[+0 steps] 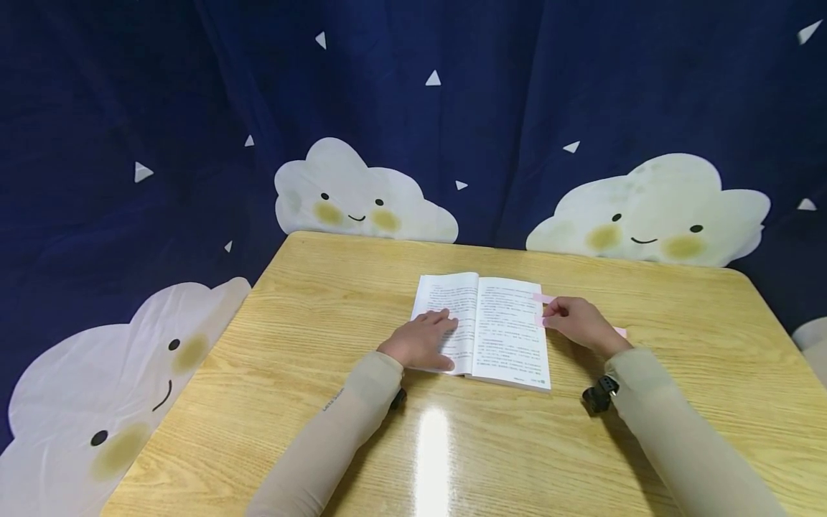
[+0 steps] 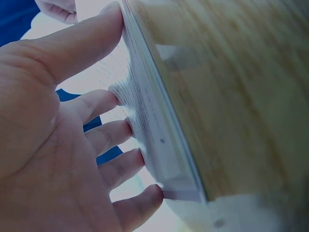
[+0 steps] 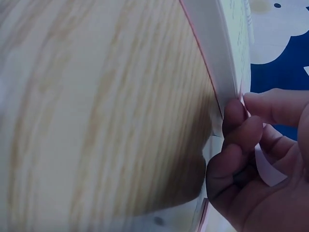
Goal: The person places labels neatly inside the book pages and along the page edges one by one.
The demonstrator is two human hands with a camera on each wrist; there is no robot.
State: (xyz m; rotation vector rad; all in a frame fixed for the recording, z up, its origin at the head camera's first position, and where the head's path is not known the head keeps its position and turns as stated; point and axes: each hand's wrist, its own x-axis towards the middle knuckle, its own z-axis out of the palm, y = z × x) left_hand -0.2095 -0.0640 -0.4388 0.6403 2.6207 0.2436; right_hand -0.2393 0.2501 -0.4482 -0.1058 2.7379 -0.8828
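Observation:
An open book (image 1: pixel 510 337) with printed pages lies on the wooden table. My left hand (image 1: pixel 421 342) rests on its left page with the fingers spread; in the left wrist view the thumb and fingertips (image 2: pixel 123 166) press the page near its outer side. At the right page's outer edge, my right hand (image 1: pixel 579 323) pinches a pink sticky tab (image 1: pixel 539 321) between thumb and fingers. Just above it, another pink sticky tab (image 1: pixel 541 297) sticks out from the same edge. In the right wrist view, a pale pink strip (image 3: pixel 268 169) shows behind the curled fingers.
Beyond my right wrist, a pink paper piece (image 1: pixel 621 332) lies on the wooden table (image 1: pixel 336 309), partly hidden by the arm. A dark blue curtain (image 1: pixel 388 86) with clouds and triangles hangs behind the table. Light glares off the tabletop in front of the book.

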